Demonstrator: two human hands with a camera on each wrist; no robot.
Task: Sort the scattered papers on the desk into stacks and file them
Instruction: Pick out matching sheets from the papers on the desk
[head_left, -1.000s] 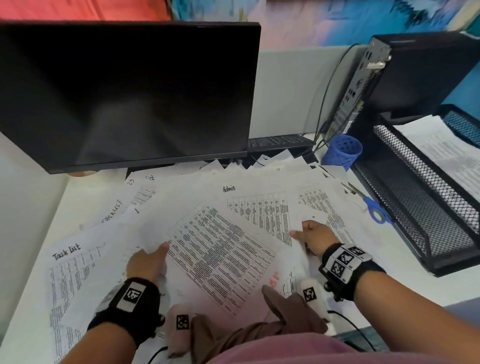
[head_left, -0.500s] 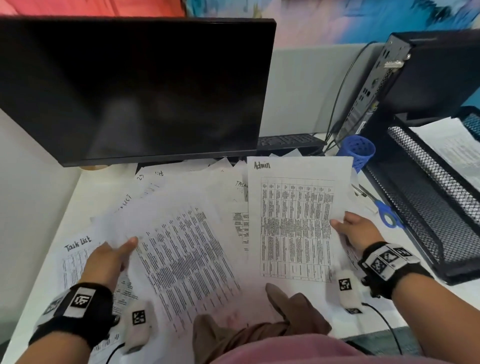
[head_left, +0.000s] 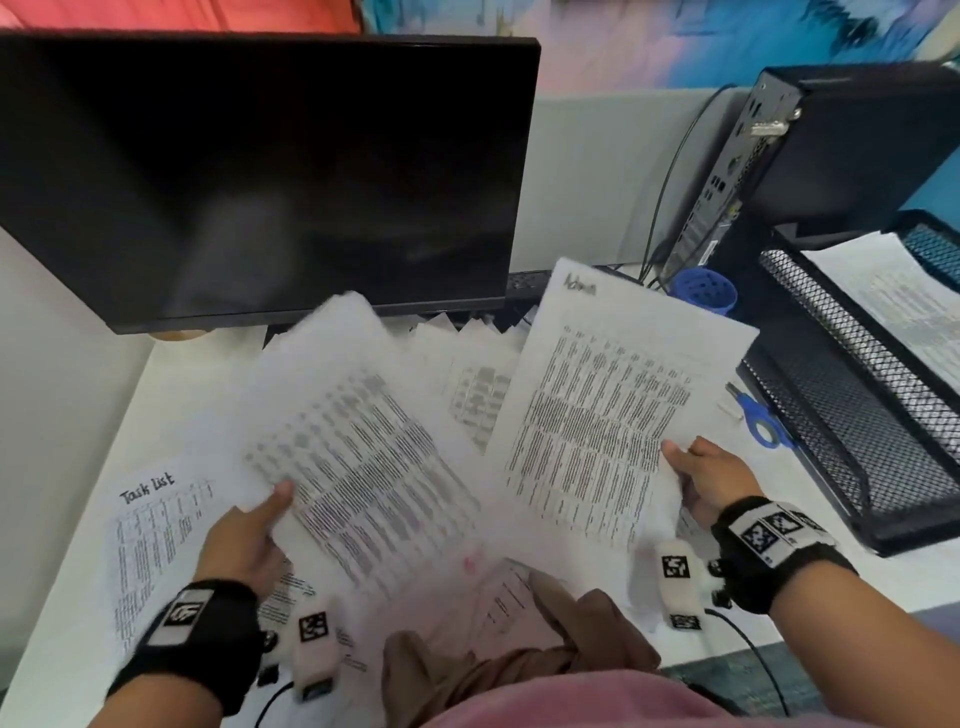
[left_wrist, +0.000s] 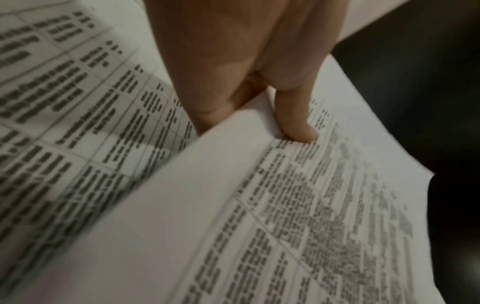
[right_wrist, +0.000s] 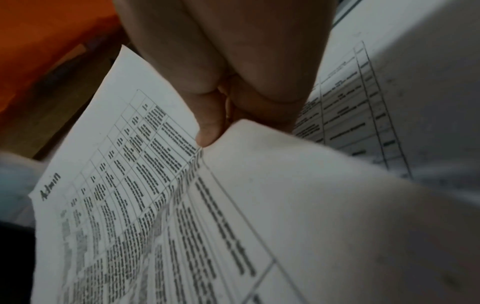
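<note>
Two sheets lifted | left hand (head_left: 244, 540) pinches printed page (head_left: 353, 457) | right hand (head_left: 714, 480) pinches Admin page (head_left: 608, 415) | step: sorting | next: lay each on its matching stack

Since one second ago, my right hand (head_left: 714, 480) has pulled the sheet headed "Admin" (head_left: 613, 415) out of the spread papers and lifted it, tilted, toward the right, pinched at its right edge. My left hand (head_left: 244, 540) has also raised its printed sheet (head_left: 353, 457) off the pile, thumb on top at the left edge. Both hands have moved apart.
</note>
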